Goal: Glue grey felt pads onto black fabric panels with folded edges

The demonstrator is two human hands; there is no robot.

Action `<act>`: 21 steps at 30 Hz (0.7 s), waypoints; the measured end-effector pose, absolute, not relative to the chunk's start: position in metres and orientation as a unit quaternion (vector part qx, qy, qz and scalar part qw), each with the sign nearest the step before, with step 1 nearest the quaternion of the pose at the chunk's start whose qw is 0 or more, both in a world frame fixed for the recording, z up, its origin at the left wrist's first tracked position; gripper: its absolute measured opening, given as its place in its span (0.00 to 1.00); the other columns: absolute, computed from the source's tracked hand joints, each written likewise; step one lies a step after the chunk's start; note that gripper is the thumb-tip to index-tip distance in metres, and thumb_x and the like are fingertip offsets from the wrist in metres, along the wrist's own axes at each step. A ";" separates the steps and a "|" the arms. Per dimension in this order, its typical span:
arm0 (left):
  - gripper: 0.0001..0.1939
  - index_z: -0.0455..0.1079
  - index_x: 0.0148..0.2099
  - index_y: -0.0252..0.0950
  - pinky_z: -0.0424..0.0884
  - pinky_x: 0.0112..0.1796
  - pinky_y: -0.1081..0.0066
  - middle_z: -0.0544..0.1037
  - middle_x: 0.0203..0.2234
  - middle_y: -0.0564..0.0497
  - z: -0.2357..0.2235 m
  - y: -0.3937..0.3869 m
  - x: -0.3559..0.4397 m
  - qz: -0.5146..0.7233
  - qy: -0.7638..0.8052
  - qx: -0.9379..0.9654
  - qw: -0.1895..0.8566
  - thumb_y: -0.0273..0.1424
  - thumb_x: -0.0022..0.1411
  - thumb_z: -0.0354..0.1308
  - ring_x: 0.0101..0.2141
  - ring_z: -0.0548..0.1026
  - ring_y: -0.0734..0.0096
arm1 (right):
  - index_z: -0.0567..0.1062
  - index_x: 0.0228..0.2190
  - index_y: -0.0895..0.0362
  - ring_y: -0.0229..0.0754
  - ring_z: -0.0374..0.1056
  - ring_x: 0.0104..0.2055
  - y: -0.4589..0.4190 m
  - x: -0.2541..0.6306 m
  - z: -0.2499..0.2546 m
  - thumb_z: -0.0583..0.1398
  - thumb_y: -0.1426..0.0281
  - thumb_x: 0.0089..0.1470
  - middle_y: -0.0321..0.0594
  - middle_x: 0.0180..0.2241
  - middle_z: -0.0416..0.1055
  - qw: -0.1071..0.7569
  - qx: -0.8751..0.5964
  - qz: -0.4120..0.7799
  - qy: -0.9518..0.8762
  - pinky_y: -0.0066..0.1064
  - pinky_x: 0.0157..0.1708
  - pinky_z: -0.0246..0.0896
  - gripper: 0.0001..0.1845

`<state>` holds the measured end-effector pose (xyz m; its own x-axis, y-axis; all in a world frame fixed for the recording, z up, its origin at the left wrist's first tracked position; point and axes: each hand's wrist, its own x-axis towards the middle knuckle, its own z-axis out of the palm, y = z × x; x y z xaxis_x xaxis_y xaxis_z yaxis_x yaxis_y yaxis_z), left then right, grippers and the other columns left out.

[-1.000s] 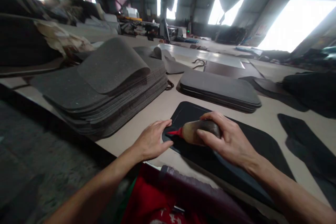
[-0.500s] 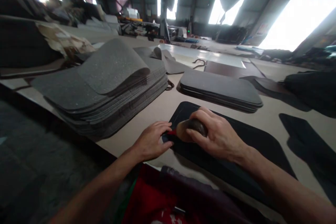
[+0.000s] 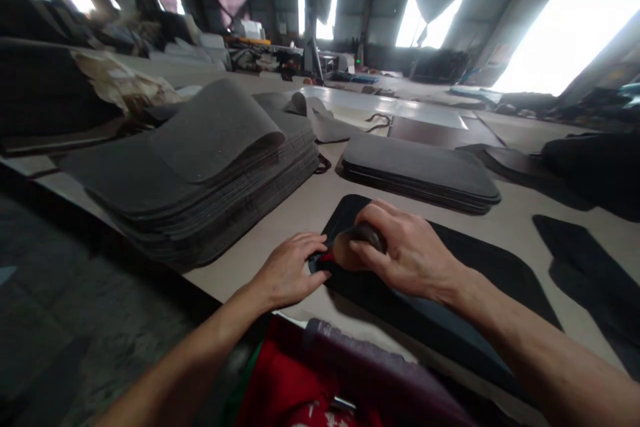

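A dark mat-like panel [image 3: 480,267] with rounded corners lies flat on the table before me. My left hand [image 3: 287,270] rests at its near left corner, thumb and fingers apart, with the fingertips touching the edge. My right hand [image 3: 407,250] is wrapped round a wooden-handled tool [image 3: 345,250] with a rounded, bulky grip. A red part shows at the tool's left end, close to the left fingertips and low over the panel. The working tip is too small and dark to make out.
To the left stands a tall stack of grey sheets [image 3: 210,213], its top sheet curled over. Beyond the panel sits a lower stack of rounded panels [image 3: 420,167]. Dark cut pieces [image 3: 590,267] lie at the right. The table's front edge [image 3: 200,287] runs past my left arm.
My right hand and the tool have shifted slightly left, toward the panel's corner. The left hand stays in place.
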<state>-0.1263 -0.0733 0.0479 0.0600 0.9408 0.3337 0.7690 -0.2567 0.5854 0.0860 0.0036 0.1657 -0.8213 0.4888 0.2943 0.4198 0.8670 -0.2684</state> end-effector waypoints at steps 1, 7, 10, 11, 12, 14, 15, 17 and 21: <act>0.19 0.75 0.49 0.38 0.65 0.61 0.55 0.75 0.55 0.44 0.047 -0.073 -0.126 0.339 0.597 0.717 0.125 0.26 0.53 0.68 0.57 0.70 0.58 | 0.70 0.38 0.56 0.43 0.64 0.35 0.004 0.086 0.167 0.57 0.69 0.58 0.39 0.36 0.68 0.179 -0.242 0.093 -0.949 0.33 0.35 0.53 0.05; 0.20 0.75 0.49 0.38 0.65 0.61 0.54 0.75 0.55 0.44 0.049 -0.073 -0.126 0.336 0.598 0.717 0.124 0.26 0.53 0.68 0.57 0.70 0.58 | 0.69 0.36 0.56 0.42 0.64 0.34 0.005 0.084 0.167 0.57 0.67 0.59 0.39 0.36 0.68 0.180 -0.253 0.095 -0.946 0.33 0.34 0.53 0.05; 0.20 0.75 0.50 0.39 0.65 0.61 0.54 0.75 0.55 0.45 0.050 -0.073 -0.126 0.331 0.596 0.721 0.125 0.26 0.54 0.68 0.57 0.70 0.57 | 0.70 0.36 0.56 0.43 0.64 0.34 0.004 0.079 0.169 0.57 0.66 0.59 0.39 0.35 0.69 0.165 -0.262 0.077 -0.948 0.32 0.33 0.52 0.06; 0.19 0.75 0.50 0.39 0.66 0.61 0.53 0.75 0.55 0.45 0.050 -0.073 -0.126 0.330 0.596 0.721 0.123 0.26 0.54 0.68 0.57 0.70 0.57 | 0.70 0.36 0.56 0.43 0.64 0.34 0.004 0.078 0.171 0.57 0.67 0.59 0.39 0.35 0.69 0.161 -0.261 0.072 -0.949 0.32 0.33 0.52 0.06; 0.19 0.75 0.49 0.39 0.66 0.61 0.53 0.75 0.55 0.45 0.050 -0.073 -0.126 0.330 0.596 0.722 0.120 0.26 0.54 0.68 0.57 0.71 0.57 | 0.70 0.36 0.56 0.43 0.64 0.34 0.004 0.078 0.173 0.57 0.67 0.58 0.39 0.35 0.69 0.156 -0.259 0.067 -0.951 0.32 0.32 0.51 0.06; 0.19 0.75 0.49 0.39 0.66 0.61 0.54 0.75 0.55 0.45 0.049 -0.073 -0.126 0.331 0.596 0.722 0.116 0.27 0.54 0.68 0.57 0.71 0.57 | 0.71 0.35 0.56 0.43 0.65 0.34 0.004 0.080 0.179 0.57 0.67 0.58 0.39 0.36 0.70 0.143 -0.261 0.063 -0.953 0.32 0.32 0.51 0.05; 0.19 0.75 0.49 0.39 0.66 0.61 0.54 0.75 0.55 0.45 0.048 -0.073 -0.126 0.331 0.597 0.722 0.113 0.27 0.54 0.68 0.57 0.71 0.58 | 0.71 0.35 0.56 0.43 0.65 0.34 0.005 0.082 0.182 0.57 0.67 0.57 0.39 0.36 0.70 0.136 -0.266 0.062 -0.952 0.32 0.32 0.51 0.05; 0.18 0.75 0.48 0.38 0.66 0.61 0.55 0.75 0.55 0.45 0.047 -0.073 -0.127 0.332 0.597 0.722 0.109 0.28 0.54 0.68 0.57 0.71 0.58 | 0.71 0.35 0.55 0.43 0.65 0.34 0.006 0.087 0.188 0.57 0.67 0.57 0.38 0.35 0.70 0.121 -0.288 0.060 -0.948 0.32 0.32 0.50 0.05; 0.18 0.75 0.48 0.37 0.67 0.61 0.54 0.75 0.55 0.44 0.046 -0.073 -0.127 0.330 0.598 0.723 0.108 0.28 0.54 0.68 0.57 0.71 0.57 | 0.72 0.35 0.55 0.43 0.65 0.33 0.007 0.092 0.190 0.57 0.66 0.57 0.38 0.34 0.71 0.114 -0.312 0.059 -0.941 0.32 0.31 0.49 0.06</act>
